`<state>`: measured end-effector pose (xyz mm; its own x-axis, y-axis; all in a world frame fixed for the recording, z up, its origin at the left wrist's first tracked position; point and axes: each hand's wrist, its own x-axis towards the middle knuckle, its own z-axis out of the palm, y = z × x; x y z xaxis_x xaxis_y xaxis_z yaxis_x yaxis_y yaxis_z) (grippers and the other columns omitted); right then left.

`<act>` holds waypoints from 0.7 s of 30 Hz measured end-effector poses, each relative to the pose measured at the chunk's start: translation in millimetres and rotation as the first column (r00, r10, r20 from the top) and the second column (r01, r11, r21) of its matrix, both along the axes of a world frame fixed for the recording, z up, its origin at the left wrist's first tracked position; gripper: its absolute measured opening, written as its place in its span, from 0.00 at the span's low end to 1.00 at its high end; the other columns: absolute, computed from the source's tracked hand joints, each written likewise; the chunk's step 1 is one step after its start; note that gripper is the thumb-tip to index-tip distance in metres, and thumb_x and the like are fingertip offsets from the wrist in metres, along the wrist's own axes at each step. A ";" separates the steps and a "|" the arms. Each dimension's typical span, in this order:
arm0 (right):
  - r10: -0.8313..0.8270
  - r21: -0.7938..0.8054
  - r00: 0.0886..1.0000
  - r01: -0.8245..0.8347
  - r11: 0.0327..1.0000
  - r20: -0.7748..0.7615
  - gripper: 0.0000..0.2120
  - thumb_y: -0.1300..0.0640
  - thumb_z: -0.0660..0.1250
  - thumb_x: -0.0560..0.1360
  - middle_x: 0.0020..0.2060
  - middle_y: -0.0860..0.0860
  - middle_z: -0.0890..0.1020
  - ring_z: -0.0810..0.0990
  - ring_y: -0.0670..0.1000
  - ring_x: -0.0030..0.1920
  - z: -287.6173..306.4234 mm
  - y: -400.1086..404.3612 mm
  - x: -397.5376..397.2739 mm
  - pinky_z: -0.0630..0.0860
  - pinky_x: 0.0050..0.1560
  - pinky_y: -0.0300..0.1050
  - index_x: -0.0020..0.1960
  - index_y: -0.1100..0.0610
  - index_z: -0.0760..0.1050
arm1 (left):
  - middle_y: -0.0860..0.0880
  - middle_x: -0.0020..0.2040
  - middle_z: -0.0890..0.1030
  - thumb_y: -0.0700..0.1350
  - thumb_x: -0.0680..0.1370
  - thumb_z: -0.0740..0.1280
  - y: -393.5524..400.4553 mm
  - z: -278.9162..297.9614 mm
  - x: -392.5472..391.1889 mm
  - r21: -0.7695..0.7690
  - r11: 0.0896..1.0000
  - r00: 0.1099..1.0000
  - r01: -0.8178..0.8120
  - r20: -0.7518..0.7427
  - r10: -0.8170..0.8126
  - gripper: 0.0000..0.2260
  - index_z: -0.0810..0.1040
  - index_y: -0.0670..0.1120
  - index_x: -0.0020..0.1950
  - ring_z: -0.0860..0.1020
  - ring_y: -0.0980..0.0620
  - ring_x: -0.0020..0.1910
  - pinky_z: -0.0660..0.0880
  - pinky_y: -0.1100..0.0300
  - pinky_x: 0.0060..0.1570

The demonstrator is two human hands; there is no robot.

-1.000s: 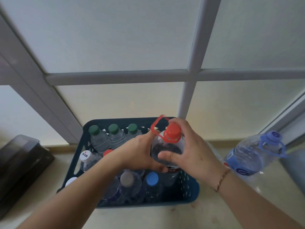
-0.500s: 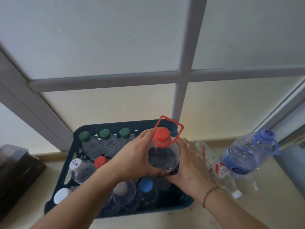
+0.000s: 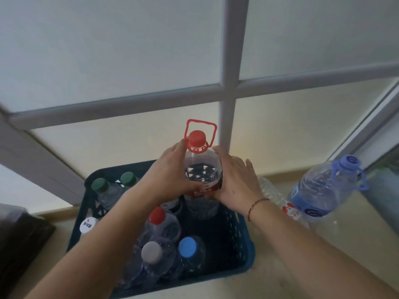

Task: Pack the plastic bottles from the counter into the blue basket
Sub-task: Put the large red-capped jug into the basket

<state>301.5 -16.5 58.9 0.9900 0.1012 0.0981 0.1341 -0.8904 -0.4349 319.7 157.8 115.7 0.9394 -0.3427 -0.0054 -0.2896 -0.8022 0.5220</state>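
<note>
Frosted window (image 3: 129, 50) and a dark box (image 3: 19, 238)
Grey window bars (image 3: 226, 87) cross behind the counter; the box sits at far left

Soft, even daylight is coming through the frosted window panes (image 3: 121, 50), which are glowing pale grey above and warmer cream lower down. The wide lens is bending the window frame (image 3: 226, 87) so its bars are fanning outward toward the edges. The inside of the blue basket (image 3: 241, 240) is sinking into deep shadow. Faint glare is showing on the desk (image 3: 336, 229) at the right. The dark object (image 3: 19, 240) at the left edge is smearing with blur, and the forearms are looking slightly soft.
</note>
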 end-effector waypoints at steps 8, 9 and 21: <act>0.035 0.066 0.995 -0.029 0.997 -0.091 0.56 0.30 0.71 0.63 0.72 0.50 0.70 0.68 0.57 0.71 -6.3 -3.9 -16.1 0.55 0.71 0.70 0.76 0.42 0.38 | 0.49 0.72 0.73 0.60 0.63 0.80 6.2 -7.4 -23.7 0.035 0.999 0.999 -0.034 -0.002 0.034 0.53 0.51 0.57 0.78 0.75 0.46 0.68 0.74 0.46 0.66; 0.027 0.039 0.996 -0.023 0.999 -0.088 0.56 0.28 0.69 0.63 0.74 0.49 0.68 0.64 0.58 0.74 -3.8 -2.6 -17.7 0.51 0.72 0.71 0.76 0.43 0.38 | 0.49 0.71 0.75 0.61 0.63 0.79 6.1 -7.0 -26.1 0.028 0.999 0.999 -0.040 0.014 0.040 0.51 0.53 0.57 0.78 0.76 0.46 0.66 0.75 0.45 0.65; -0.015 -0.003 0.998 0.015 1.000 -0.062 0.50 0.28 0.67 0.65 0.68 0.54 0.75 0.49 0.62 0.78 -5.1 23.7 -11.2 0.37 0.68 0.74 0.75 0.46 0.45 | 0.51 0.47 0.77 0.55 0.63 0.81 19.9 8.5 -27.6 0.120 0.986 0.993 -0.118 0.037 0.114 0.33 0.67 0.50 0.60 0.75 0.58 0.38 0.69 0.65 0.35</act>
